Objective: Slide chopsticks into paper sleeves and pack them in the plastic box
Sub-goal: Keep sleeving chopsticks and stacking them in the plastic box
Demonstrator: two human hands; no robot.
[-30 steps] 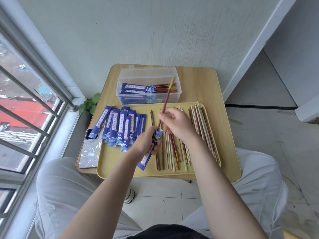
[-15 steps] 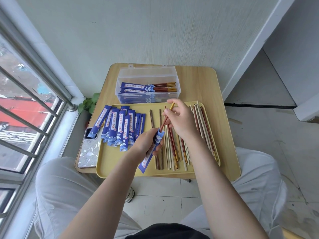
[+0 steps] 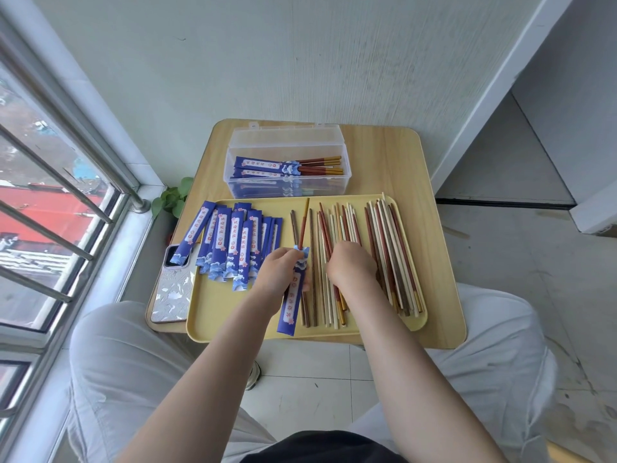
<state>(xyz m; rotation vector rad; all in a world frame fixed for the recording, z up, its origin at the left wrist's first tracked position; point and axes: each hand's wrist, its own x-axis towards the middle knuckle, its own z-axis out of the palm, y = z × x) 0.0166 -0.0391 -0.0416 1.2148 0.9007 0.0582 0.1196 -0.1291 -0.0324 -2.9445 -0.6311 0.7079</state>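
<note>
My left hand (image 3: 279, 274) grips a blue paper sleeve (image 3: 292, 304) over the yellow tray (image 3: 213, 315). A red chopstick with a gold end (image 3: 303, 225) sticks out of the sleeve's top. My right hand (image 3: 352, 265) is lowered onto the loose chopsticks (image 3: 387, 248) on the tray's right half; its fingers are hidden beneath it. A pile of empty blue sleeves (image 3: 230, 242) lies on the tray's left half. The clear plastic box (image 3: 287, 162) stands open behind the tray with sleeved chopsticks (image 3: 287, 168) lying in it.
The tray sits on a small wooden table (image 3: 430, 182) against the wall. A phone (image 3: 173, 289) lies at the table's left edge, partly under a sleeve. A barred window is at the left, a small plant (image 3: 173, 198) below it. My knees are under the table's front.
My right hand let go of the red chopstick, which slid deeper into the sleeve, and dropped onto the loose chopsticks. My left hand lowered the sleeve toward the tray.
</note>
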